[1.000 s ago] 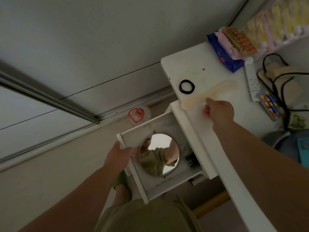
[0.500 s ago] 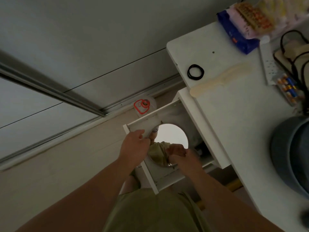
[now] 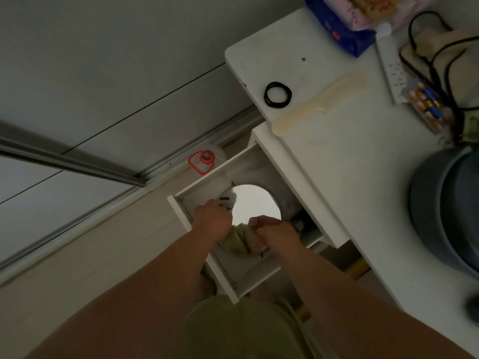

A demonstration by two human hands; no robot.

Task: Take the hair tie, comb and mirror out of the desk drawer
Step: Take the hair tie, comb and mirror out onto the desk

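Left hand (image 3: 213, 221), right hand (image 3: 275, 232) curled

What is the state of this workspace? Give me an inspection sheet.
Surface: white desk, drawer open.
Job's things: hair tie and comb on the desk; mirror in the drawer.
Clutter: packets, batteries, power strip, grey basin.
Hands: left hand and right hand at the mirror; grip unclear.
Cables: black cables at the back right.
Surroundings: floor track, round container.

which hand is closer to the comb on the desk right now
Right. The right hand is down in the drawer, nearer the comb; the left hand sits farther left.
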